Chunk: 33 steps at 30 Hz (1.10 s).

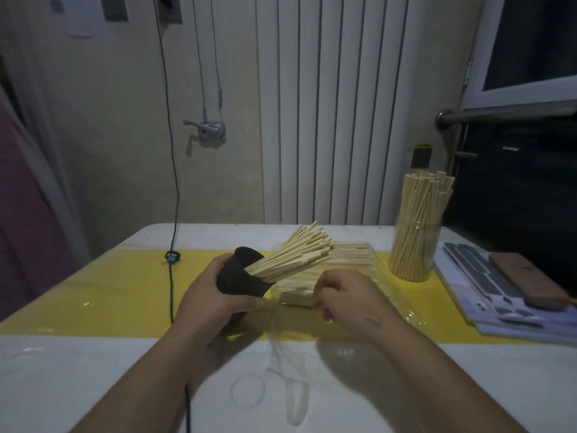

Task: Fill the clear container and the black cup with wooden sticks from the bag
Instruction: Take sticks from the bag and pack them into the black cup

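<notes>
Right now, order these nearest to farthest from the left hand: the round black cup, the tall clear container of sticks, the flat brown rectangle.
1. Round black cup, in the left hand.
2. Tall clear container, to the right.
3. Flat brown rectangle, far right.

A black cable (171,289) crosses the yellow strip (109,295) left of its middle. At the strip's right end, sheets (474,285) carry what may be a brown phone (529,281).
</notes>
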### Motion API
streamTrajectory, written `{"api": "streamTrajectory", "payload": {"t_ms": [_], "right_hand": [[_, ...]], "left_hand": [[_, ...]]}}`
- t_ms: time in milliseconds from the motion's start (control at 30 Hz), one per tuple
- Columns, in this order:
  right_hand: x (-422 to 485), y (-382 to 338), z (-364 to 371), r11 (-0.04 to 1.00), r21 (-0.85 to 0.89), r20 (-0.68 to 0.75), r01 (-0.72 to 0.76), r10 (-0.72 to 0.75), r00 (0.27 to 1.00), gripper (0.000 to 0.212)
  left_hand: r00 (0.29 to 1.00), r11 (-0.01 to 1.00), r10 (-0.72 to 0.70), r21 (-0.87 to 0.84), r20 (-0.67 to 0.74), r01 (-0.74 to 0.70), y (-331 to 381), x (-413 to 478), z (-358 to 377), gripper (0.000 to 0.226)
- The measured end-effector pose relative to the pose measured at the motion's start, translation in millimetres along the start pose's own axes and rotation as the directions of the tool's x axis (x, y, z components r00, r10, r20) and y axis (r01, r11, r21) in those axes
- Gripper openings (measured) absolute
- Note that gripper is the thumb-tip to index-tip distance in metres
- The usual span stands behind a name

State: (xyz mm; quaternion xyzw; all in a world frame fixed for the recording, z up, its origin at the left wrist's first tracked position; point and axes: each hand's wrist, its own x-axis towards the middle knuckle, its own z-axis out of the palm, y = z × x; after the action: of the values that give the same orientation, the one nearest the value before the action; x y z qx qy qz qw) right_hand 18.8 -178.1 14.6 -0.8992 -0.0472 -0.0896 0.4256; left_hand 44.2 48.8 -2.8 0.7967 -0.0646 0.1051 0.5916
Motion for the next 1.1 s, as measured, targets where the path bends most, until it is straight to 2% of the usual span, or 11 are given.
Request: {"api": "streamTrajectory", "payload": {"t_ms": [67, 133, 233, 333, 500, 600, 733, 900, 1100], "right_hand": [[0, 2, 6, 0.985, -0.172, 0.116, -0.003, 0.023, 0.993, 0.022], [-1, 5, 12, 0.965, -0.261, 0.183, -0.012, 0.062, 0.981, 0.03], [-1, 12, 18, 0.916, -0.395, 0.241, 0.069, 0.031, 0.97, 0.047], [1, 18, 21, 0.838, -0.541, 0.19, 0.074, 0.036, 0.981, 0.046], [8, 23, 28, 0.72, -0.691, 0.151, 0.061, 0.061, 0.987, 0.039], [13, 27, 30, 0.717, -0.695, 0.105, 0.053, 0.028, 0.994, 0.032], [18, 33, 33, 0.724, -0.687, 0.03, 0.053, -0.045, 0.999, 0.035], [25, 43, 39, 0.779, -0.627, -0.048, 0.008, -0.049, 0.998, 0.039], [25, 42, 39, 0.791, -0.611, -0.046, 0.033, -0.077, 0.996, 0.04]], "left_hand": [[1.0, 1.0, -0.001, -0.001, 0.004, 0.001, 0, 0, 0, 0.068], [1.0, 1.0, 0.0, 0.001, 0.008, 0.0, 1, 0, 0, 0.068], [1.0, 1.0, 0.001, -0.008, 0.006, -0.001, 1, 0, 0, 0.068], [1.0, 1.0, 0.001, -0.019, 0.005, -0.001, 0, 1, 0, 0.069], [1.0, 0.999, -0.014, -0.047, 0.001, 0.014, -1, 2, 0, 0.07], [1.0, 0.997, -0.021, -0.068, 0.004, 0.021, -2, 2, 0, 0.071], [1.0, 0.997, -0.022, -0.072, 0.003, 0.022, -3, 3, 1, 0.074], [0.999, 0.996, -0.032, -0.083, 0.004, 0.032, -5, 5, 1, 0.072], [1.0, 0.997, -0.024, -0.078, 0.008, 0.025, -5, 5, 0, 0.074]]}}
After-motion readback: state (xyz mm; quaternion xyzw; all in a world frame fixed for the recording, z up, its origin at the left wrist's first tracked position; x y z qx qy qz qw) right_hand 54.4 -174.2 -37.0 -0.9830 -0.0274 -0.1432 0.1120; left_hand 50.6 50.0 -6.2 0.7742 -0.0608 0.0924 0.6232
